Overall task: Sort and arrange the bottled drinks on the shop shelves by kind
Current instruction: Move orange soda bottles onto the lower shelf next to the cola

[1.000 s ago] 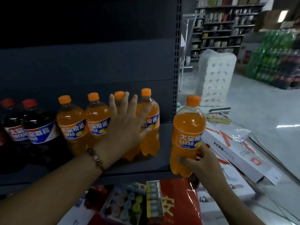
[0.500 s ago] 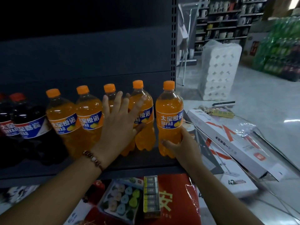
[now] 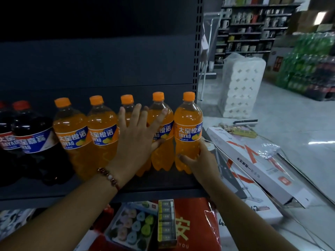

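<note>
Carried in a second ago, the orange plastic soda bottle (image 3: 188,134) now stands at the dark shelf's (image 3: 163,183) right edge, right hand (image 3: 201,160) gripping it, left hand (image 3: 136,140) flat and spread against neighbours; a nudge could topple it off.

A single head-worn camera looks forward and slightly down, close to the shelf (image 3: 145,182), its aisle floor (image 3: 290,124) off right.

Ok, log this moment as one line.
step: placing | right hand grips rightmost orange bottle low, standing on shelf | left hand flat against orange row, fingers spread | cola bottles left
</note>
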`<state>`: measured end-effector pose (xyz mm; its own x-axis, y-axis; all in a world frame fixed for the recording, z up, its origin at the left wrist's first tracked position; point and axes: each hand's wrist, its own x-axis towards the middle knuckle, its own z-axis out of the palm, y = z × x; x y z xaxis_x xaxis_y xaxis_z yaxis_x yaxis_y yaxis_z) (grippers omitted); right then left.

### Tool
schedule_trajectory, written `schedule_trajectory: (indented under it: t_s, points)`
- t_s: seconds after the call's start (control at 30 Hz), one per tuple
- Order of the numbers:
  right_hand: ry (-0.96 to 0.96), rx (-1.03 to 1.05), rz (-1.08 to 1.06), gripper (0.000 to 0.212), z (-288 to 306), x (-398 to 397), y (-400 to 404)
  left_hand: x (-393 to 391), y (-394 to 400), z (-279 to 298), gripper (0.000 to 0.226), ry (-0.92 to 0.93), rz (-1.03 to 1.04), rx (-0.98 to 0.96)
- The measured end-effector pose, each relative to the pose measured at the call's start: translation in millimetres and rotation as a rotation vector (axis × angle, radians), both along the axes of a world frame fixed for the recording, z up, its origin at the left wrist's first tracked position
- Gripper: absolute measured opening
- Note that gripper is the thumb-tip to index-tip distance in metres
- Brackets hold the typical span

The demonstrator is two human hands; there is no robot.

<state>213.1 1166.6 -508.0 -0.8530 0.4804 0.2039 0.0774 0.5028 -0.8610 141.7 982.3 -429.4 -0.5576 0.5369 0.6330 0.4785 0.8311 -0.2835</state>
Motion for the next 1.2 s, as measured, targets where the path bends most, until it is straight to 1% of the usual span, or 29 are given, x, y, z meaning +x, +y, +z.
schedule_trajectory:
  t_s: [0.13, 0.23, 0.33, 0.37, 0.4, 0.47, 0.5, 0.53, 0.57, 0.63, 0.7, 0.73, 0.8, 0.87, 0.97, 1.03, 1.1, 1.2]
  points:
    - [0.015, -0.046, 0.039, 0.061, -1.1, 0.3, 0.3, 1.1, -0.5, -1.1, 0.095, 0.013, -0.013, 0.003]
    - [-0.032, -0.122, 0.075, 0.062, 3.4, 0.3, -1.4, 1.8, -1.9, -1.6, 0.099, -0.014, 0.001, -0.012]
    - [-0.085, -0.231, 0.130, 0.073, 27.9, 10.1, -4.8, 5.9, -3.2, 4.4, 0.105, -0.111, -0.006, -0.026]
    - [-0.105, -0.237, 0.142, 0.073, 42.4, 17.8, -7.1, 8.0, -4.3, 8.7, 0.104, -0.158, -0.024, -0.021]
    - [-0.131, -0.220, 0.148, 0.069, 60.2, 27.1, -10.1, 9.8, -5.7, 14.4, 0.102, -0.210, -0.050, -0.003]
    - [-0.219, -0.116, 0.126, 0.062, 102.4, 49.8, -17.4, 18.4, -12.9, 31.2, 0.094, -0.321, -0.104, 0.041]
    - [-0.270, -0.019, 0.104, 0.059, 123.4, 61.9, -20.2, 25.8, -19.1, 41.6, 0.089, -0.378, -0.133, 0.061]
    - [-0.318, 0.115, 0.095, 0.061, 143.9, 74.3, -22.0, 35.8, -27.2, 53.8, 0.084, -0.441, -0.164, 0.085]
    - [-0.386, 0.248, 0.104, 0.065, 166.0, 87.6, -25.0, 49.5, -37.1, 68.7, 0.080, -0.512, -0.188, 0.113]
    - [-0.494, 0.423, 0.163, 0.067, 219.6, 115.2, -32.9, 85.3, -60.6, 109.7, 0.069, -0.658, -0.194, 0.153]
    - [-0.522, 0.540, 0.254, 0.063, 288.4, 143.6, -46.4, 126.6, -86.9, 167.7, 0.055, -0.786, -0.152, 0.212]
    - [-0.511, 0.576, 0.293, 0.061, 324.6, 157.5, -55.1, 146.8, -99.7, 200.2, 0.053, -0.843, -0.123, 0.246]
    - [-0.495, 0.564, 0.355, 0.058, 398.5, 183.8, -76.6, 185.7, -127.5, 268.6, 0.055, -0.886, -0.080, 0.303]
    - [-0.449, 0.561, 0.432, 0.057, 464.0, 207.3, -101.0, 218.7, -156.6, 334.5, 0.051, -0.878, -0.064, 0.355]
    - [-0.382, 0.541, 0.574, 0.054, 537.6, 240.4, -138.6, 259.6, -205.4, 411.5, 0.046, -0.840, -0.054, 0.419]
    - [-0.336, 0.446, 0.651, 0.046, 567.4, 257.3, -163.6, 279.1, -241.9, 444.8, 0.043, -0.827, -0.061, 0.482]
    - [-0.291, 0.342, 0.699, 0.036, 584.3, 264.6, -192.1, 294.0, -281.4, 463.9, 0.039, -0.786, -0.059, 0.562]
    - [-0.255, 0.244, 0.738, 0.041, 587.4, 257.2, -244.3, 307.4, -344.1, 470.7, 0.036, -0.698, 0.019, 0.643]
